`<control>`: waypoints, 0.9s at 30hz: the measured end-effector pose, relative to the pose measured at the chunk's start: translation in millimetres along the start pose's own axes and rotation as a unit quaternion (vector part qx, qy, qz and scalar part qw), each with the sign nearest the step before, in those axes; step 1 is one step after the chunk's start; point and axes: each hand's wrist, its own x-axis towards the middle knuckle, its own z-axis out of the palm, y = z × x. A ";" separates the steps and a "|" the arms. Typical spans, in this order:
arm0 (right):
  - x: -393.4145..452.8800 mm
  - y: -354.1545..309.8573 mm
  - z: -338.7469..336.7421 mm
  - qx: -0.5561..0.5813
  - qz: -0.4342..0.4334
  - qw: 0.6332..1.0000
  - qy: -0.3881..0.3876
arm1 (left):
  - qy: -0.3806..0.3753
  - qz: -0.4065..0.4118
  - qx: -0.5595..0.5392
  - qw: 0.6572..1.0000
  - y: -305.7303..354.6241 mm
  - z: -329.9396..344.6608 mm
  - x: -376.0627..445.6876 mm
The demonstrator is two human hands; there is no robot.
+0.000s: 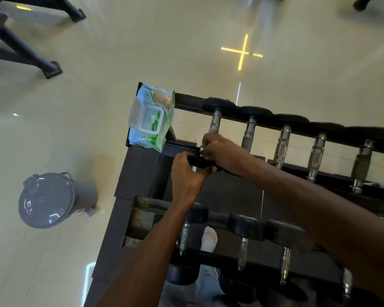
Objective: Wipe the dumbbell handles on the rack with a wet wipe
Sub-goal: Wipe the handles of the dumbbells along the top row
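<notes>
The black dumbbell rack (140,173) holds a row of dumbbells on its top tier. My right hand (222,149) curls round the near part of the leftmost dumbbell's metal handle (215,122), and a bit of white wet wipe (202,153) shows under its fingers. My left hand (186,173) grips that dumbbell's near black head (201,163). To the right, several more top-tier handles (283,142) lie bare. A blue-green wet wipe pack (152,117) with its lid flipped open sits on the rack's top left corner.
The lower tier has more dumbbells (244,227) under my forearms. A grey lidded bin (51,200) stands on the tiled floor left of the rack. Dark machine legs (49,69) stand at the upper left. My white-socked foot (208,239) shows through the rack.
</notes>
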 end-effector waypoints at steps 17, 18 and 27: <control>-21.1 2.1 11.1 0.080 0.064 0.993 0.064 | 0.012 0.012 -0.006 1.000 1.5 -1.9 -1.3; -23.9 -1.2 12.5 0.084 0.057 0.993 0.059 | 0.012 0.010 -0.004 1.000 1.0 -1.5 -1.5; 18.5 7.4 -2.3 -0.017 0.089 0.984 0.151 | 0.011 0.041 0.044 0.998 2.2 1.3 -2.1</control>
